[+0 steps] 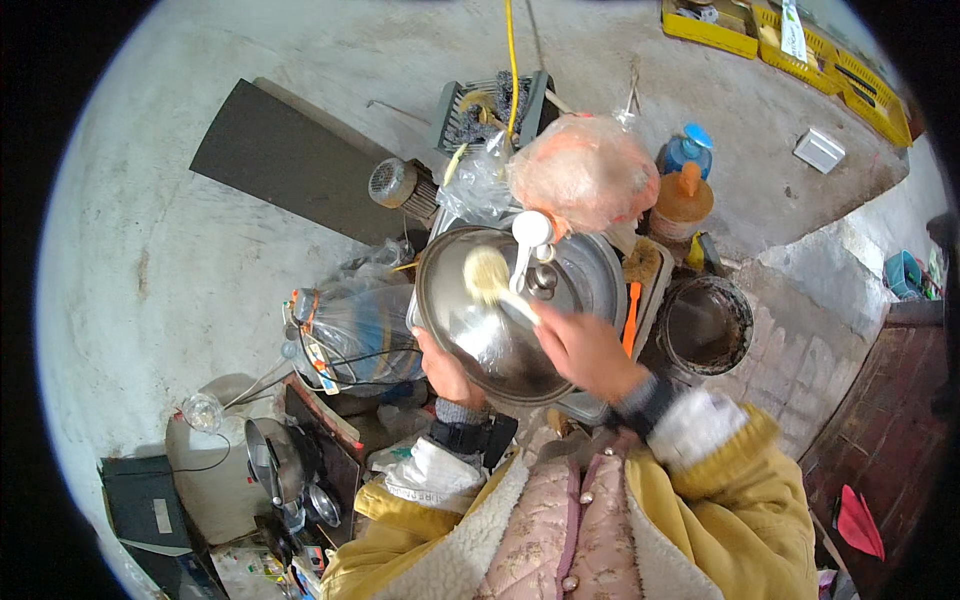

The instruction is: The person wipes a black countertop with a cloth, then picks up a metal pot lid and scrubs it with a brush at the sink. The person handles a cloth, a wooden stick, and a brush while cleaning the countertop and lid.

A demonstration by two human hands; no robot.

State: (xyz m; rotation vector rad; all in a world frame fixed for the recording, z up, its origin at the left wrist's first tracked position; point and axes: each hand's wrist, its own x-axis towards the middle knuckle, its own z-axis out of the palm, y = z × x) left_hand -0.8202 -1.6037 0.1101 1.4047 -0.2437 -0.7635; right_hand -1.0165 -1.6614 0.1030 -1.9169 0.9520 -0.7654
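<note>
My left hand (448, 367) grips the lower left rim of a round, shiny metal vessel or lid (457, 330), tilted over the sink. A round-headed brush (487, 274) with pale bristles is in my right hand (592, 349), its fingers closed around the light handle. The brush head is over the metal surface and blurred; whether it touches, I cannot tell. Just right of the brush head stands a white tap (532, 229) with a lever. A metal knob (543, 279) shows beside it; which piece it belongs to is unclear. Behind lies a grey metal basin (600, 281).
Beyond the tap sit a bulging plastic bag (585, 172), a grey rack (450, 112) with scrubbers and two pump bottles (681, 202). An orange-handled brush (632, 319) lies on the right, near a dark bucket (708, 325). Bagged items with cables (352, 337) crowd the left.
</note>
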